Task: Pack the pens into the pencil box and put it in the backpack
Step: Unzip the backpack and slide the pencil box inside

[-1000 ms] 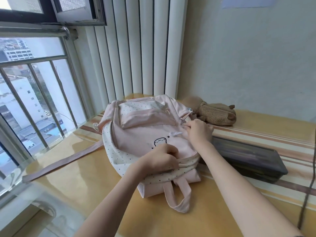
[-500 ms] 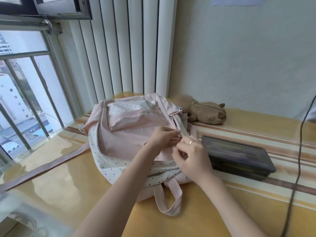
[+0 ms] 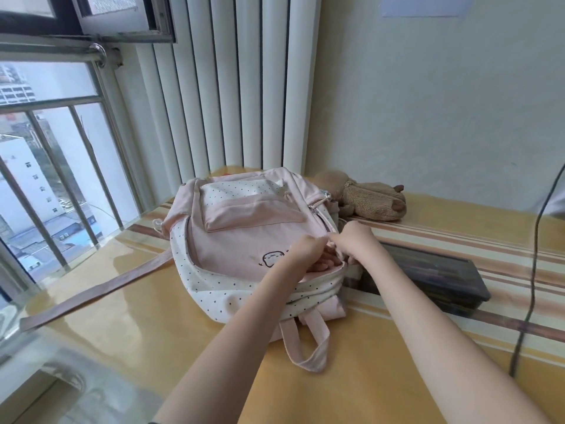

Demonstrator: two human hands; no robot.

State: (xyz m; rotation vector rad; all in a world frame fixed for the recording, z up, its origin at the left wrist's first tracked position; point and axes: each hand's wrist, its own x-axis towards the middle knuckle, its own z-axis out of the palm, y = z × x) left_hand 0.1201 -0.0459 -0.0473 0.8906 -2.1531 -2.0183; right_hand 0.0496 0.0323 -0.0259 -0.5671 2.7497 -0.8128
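A pink backpack with white dotted panels lies flat on the yellow table. My left hand grips the fabric at the backpack's right edge, fingers tucked into the opening. My right hand pinches the other side of the same opening, right beside the left hand. The dark translucent pencil box lies shut on the table to the right of the backpack, partly behind my right forearm. The pens inside it show only as faint shapes.
A brown plush toy lies behind the backpack against the wall. A loose pink strap trails left across the table. A dark cable hangs at the right. A barred window stands at the left.
Both hands shifted along the backpack's right edge, and the left fingers now reach into the opening. The pencil box has not moved.
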